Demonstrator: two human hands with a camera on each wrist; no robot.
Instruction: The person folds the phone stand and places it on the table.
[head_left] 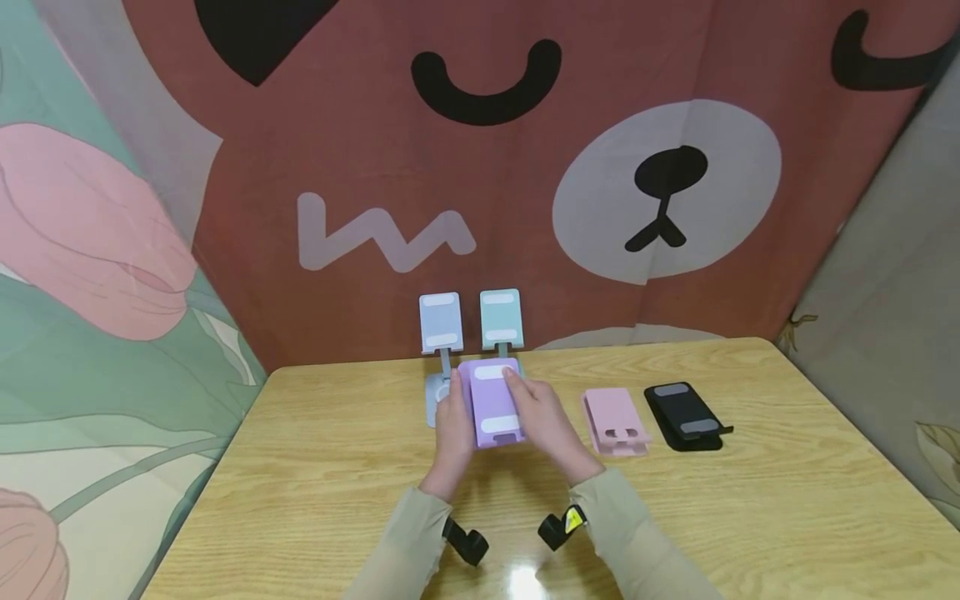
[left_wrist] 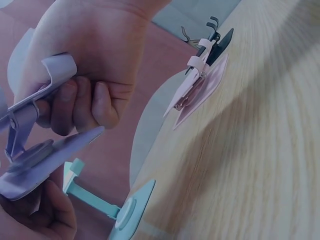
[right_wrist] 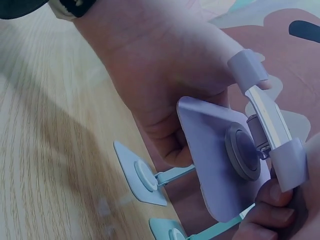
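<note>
Both hands hold a lilac phone stand (head_left: 495, 404) above the middle of the table. My left hand (head_left: 455, 425) grips its base plate from the left; in the right wrist view the fingers of that left hand (right_wrist: 160, 85) curl behind the plate. My right hand (head_left: 551, 421) holds the upper plate, thumb on its front near the white pad. The left wrist view shows the right hand's curled fingers (left_wrist: 82, 102) by the holder's lip. Base and holder stand apart at an angle, joined by a short hinged arm. Behind are an unfolded blue stand (head_left: 441, 323) and a teal stand (head_left: 501, 318).
To the right on the wooden table (head_left: 315, 467) lie a folded pink stand (head_left: 611, 412) and a folded black stand (head_left: 681, 412). A cloth with a bear print (head_left: 360, 150) hangs behind the table's far edge. Each wrist bears a small black camera.
</note>
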